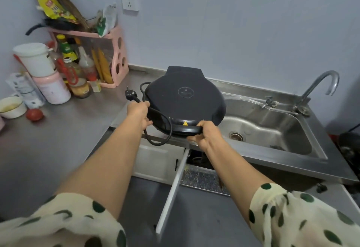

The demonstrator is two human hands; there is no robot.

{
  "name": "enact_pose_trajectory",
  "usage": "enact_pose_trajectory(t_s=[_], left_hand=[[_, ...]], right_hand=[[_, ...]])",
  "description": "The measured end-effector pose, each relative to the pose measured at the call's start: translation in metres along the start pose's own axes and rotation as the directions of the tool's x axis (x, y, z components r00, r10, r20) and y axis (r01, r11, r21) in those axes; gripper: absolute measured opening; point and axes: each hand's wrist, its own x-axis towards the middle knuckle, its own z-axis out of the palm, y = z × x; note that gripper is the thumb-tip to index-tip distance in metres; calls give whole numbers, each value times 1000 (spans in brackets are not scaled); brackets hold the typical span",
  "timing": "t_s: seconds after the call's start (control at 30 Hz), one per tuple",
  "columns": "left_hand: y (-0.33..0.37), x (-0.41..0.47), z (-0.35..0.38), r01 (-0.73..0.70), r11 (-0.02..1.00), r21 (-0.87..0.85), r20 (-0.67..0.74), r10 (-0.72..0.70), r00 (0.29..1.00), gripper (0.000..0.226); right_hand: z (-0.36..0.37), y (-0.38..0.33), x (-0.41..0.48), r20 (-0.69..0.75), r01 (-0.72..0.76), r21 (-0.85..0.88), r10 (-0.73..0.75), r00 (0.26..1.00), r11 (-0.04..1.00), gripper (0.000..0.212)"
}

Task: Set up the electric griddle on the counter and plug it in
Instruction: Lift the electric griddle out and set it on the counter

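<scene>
Both hands grip a black griddle [183, 98] held partly above the sink [272, 128]; left hand [139, 113] also clutches its dangling cord [158, 128], which could snag; right hand [204, 134] holds the front handle

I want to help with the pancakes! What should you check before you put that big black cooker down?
1. Both hands hold the griddle: left hand, right hand: ok.
2. Plug free, not dangling in the sink: ok.
3. Bare counter to its left: ok.
4. Wall socket free: ok.
5. Cord reaches the socket: cannot tell.
6. Cabinet door below shut: not ok, open.
</scene>
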Motion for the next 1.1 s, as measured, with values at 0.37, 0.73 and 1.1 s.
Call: enact_pose_trajectory(t_s=[0.37, 0.73, 1.1], left_hand=[[19, 136, -18, 38, 996, 84, 71, -44, 996, 29], [21, 237, -30, 116, 988, 104, 139, -130, 982, 13], [4, 273, -29, 142, 984, 106, 157, -158, 975, 17]], right_hand=[[92, 28, 73, -29, -82, 60, 83, 996, 995, 28], [156, 65, 128, -104, -86, 119, 99, 990, 989, 18], [165, 83, 151, -123, -78, 163, 99, 987, 984, 23]])
